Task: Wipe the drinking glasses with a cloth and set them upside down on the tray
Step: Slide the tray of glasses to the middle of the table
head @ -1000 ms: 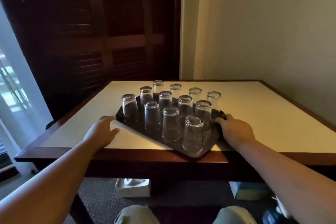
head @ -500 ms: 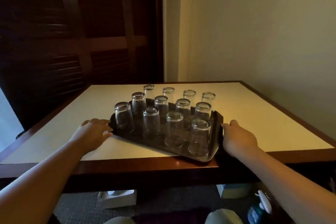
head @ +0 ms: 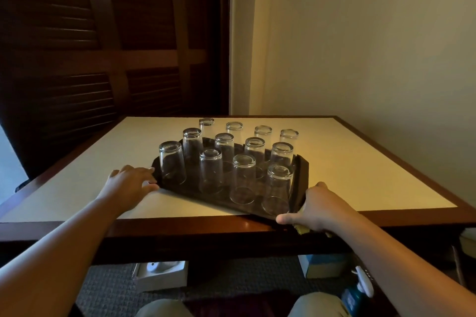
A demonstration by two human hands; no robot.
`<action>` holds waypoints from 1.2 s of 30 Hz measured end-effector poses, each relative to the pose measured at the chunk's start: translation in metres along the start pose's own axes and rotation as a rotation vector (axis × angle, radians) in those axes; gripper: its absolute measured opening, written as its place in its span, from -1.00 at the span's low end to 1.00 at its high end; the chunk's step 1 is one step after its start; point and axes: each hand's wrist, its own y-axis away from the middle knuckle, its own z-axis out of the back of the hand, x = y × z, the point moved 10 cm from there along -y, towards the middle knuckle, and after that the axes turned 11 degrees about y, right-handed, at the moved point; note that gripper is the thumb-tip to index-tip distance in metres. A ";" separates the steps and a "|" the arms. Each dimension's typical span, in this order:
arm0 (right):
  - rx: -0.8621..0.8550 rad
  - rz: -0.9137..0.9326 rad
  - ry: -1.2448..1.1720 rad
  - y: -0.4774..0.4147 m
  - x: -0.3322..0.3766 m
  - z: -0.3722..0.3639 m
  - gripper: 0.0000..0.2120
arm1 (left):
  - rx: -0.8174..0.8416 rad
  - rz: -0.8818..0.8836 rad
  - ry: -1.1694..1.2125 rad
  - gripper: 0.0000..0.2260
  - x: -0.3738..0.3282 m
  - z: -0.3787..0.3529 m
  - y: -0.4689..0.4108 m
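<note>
Since a moment ago the tray (head: 300, 180) has swung, its corner now overhanging the tabletop (head: 360, 162) edge at the right hand (head: 322, 207). Twelve drinking glasses (head: 243, 177) stand inverted on it between the hands. The left hand (head: 128, 184) touches its rim with spread fingers; the right hand's fingers are hidden. Wiping looks finished; next, square the tray gently.

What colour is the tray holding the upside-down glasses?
The tray is dark brown, almost black, shown best in the head view.

We find no text, brand or number we can read, only a blurred label on the blue bottle (head: 354, 298) beneath the bench (head: 180, 229).
</note>
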 end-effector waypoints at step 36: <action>-0.387 0.317 0.261 0.010 0.010 -0.005 -0.10 | -0.074 0.024 0.060 -0.84 -0.022 -0.003 0.067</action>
